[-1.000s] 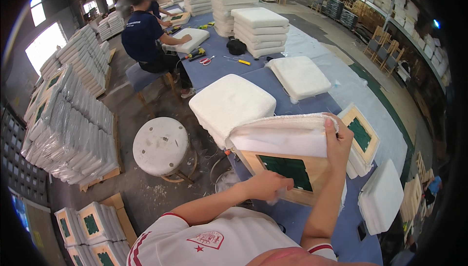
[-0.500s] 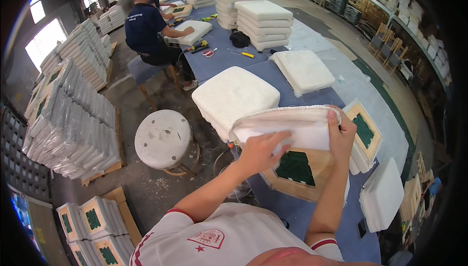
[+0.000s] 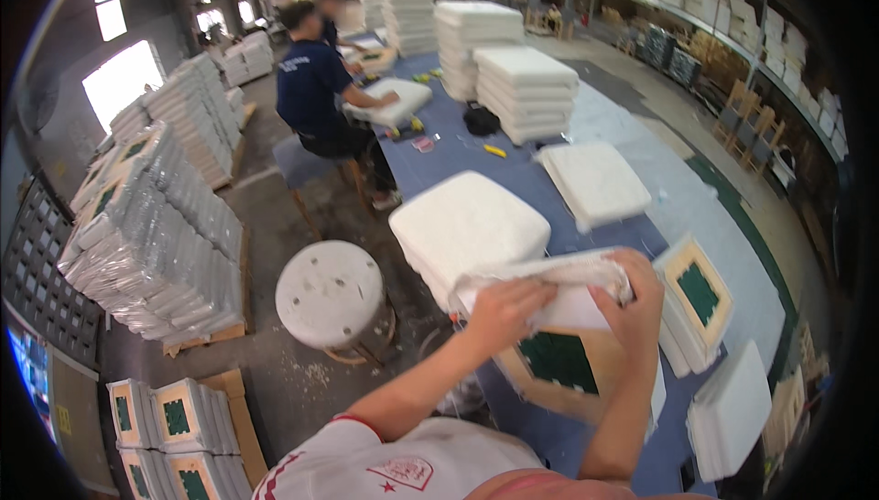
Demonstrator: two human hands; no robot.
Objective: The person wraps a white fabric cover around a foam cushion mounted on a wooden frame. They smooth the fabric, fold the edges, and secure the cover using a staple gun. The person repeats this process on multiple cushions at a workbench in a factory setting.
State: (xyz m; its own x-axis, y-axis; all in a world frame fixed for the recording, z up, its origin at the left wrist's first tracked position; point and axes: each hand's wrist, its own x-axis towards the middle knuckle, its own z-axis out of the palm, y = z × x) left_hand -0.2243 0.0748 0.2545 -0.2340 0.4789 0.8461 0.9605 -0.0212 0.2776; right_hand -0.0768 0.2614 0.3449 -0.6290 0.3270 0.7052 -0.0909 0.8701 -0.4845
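In the head view, we see our left hand [image 3: 505, 309] pressed down with fingers curled onto the near left edge of a white fabric seat-cushion cover [image 3: 549, 282], and our right hand [image 3: 632, 297] clamped on its right end, thumb on top and fingers tucked under. The cover is bunched and held just above a square wooden seat frame with dark green webbing [image 3: 560, 364], which lies on the long blue-covered desk [image 3: 458, 157] at about 5 o'clock of centre. Touching the cover at 11 o'clock sits a thick white foam cushion pad [image 3: 465, 227]. A flatter white cushion [image 3: 593, 181] lies farther up the desk at 1 o'clock. At 3 o'clock from our hands, a stack of finished seats with green webbing [image 3: 694, 303] leans on the desk's edge. Off the desk at 9 o'clock stands a round white stool [image 3: 330, 294] on the floor. Far up at 11 o'clock, a person in a dark blue shirt [image 3: 309, 88] sits working on another cushion.
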